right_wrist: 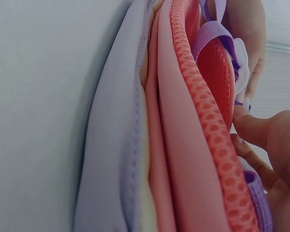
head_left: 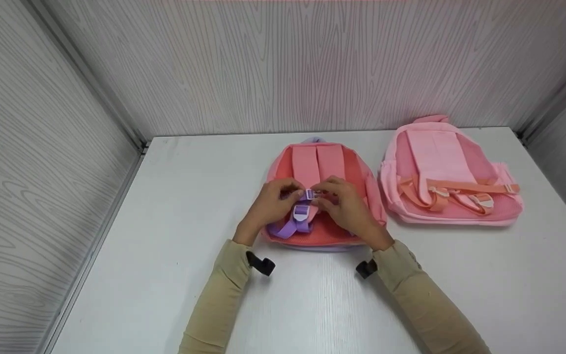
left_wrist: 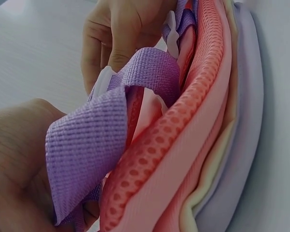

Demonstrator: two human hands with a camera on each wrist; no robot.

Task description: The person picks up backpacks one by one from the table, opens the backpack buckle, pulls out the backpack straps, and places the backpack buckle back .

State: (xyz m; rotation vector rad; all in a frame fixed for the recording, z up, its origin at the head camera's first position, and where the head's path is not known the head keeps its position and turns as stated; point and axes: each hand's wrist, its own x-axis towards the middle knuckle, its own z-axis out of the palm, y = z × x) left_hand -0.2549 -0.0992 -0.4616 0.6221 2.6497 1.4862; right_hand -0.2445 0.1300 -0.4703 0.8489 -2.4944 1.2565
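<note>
A coral-pink backpack (head_left: 332, 237) lies on the table, its back panel and shoulder straps facing up. Over its middle, my left hand (head_left: 272, 204) pinches a purple webbing strap at a small white buckle (head_left: 309, 194). From the other side my right hand (head_left: 346, 209) pinches the buckle's right end between thumb and fingers. Just below hangs a white strap adjuster (head_left: 301, 213) on purple webbing. In the left wrist view a loop of purple strap (left_wrist: 87, 154) partly covers the left fingers. The right wrist view shows the right thumb (right_wrist: 253, 129) meeting the left fingertips beside the mesh edge (right_wrist: 217, 140).
To the right lies a light-pink backpack (head_left: 447, 157) with orange straps (head_left: 484, 188) and white adjusters, close beside the coral one. The white table (head_left: 189, 196) ends at a wood-grain panel (head_left: 263, 69) behind, with side panels left and right.
</note>
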